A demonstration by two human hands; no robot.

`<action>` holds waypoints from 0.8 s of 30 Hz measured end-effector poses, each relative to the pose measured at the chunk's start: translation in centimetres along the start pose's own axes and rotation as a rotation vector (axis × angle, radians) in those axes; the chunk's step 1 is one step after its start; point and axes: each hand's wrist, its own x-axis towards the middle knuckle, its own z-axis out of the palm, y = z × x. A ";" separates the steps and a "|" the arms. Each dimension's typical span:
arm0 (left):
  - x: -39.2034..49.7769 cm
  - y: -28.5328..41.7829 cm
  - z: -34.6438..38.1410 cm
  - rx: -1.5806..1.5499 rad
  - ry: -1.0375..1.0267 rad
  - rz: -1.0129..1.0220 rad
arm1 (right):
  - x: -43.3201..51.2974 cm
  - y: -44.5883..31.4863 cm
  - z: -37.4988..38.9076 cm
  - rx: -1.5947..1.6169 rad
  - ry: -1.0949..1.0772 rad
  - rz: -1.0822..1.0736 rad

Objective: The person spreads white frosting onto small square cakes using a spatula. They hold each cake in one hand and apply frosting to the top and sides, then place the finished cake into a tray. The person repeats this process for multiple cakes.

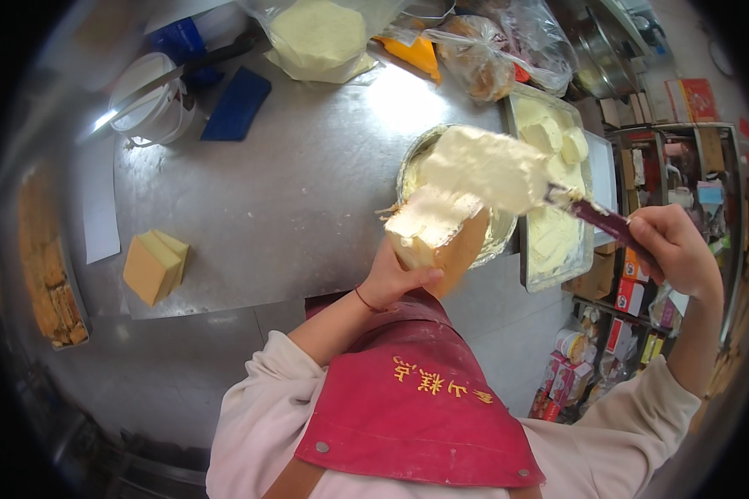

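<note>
My left hand point(392, 274) holds a block of sponge cake point(459, 249) with pale cream over its upper face. My right hand point(674, 249) grips the dark red handle of a wide spatula point(611, 226), whose blade is thickly coated in cream point(490, 165). The blade is raised just above and beside the cake. Beneath both stands a round metal bowl point(407, 163) smeared with cream, partly hidden by the cake and the blade. Two cut pieces of plain sponge cake point(153, 265) lean together on the metal table point(256, 218) at the left.
A metal tray of cream point(552, 249) lies right of the bowl. At the back are a bagged pale round stack point(318, 37), an orange scraper point(415, 56) and plastic bags point(474, 56). A blue scraper point(236, 105), a white bucket point(153, 103) and a long knife point(162, 78) are back left.
</note>
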 end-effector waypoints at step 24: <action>-0.8 -1.0 -5.4 -0.754 -0.038 0.124 | 1.8 9.7 4.8 0.671 -0.255 -0.027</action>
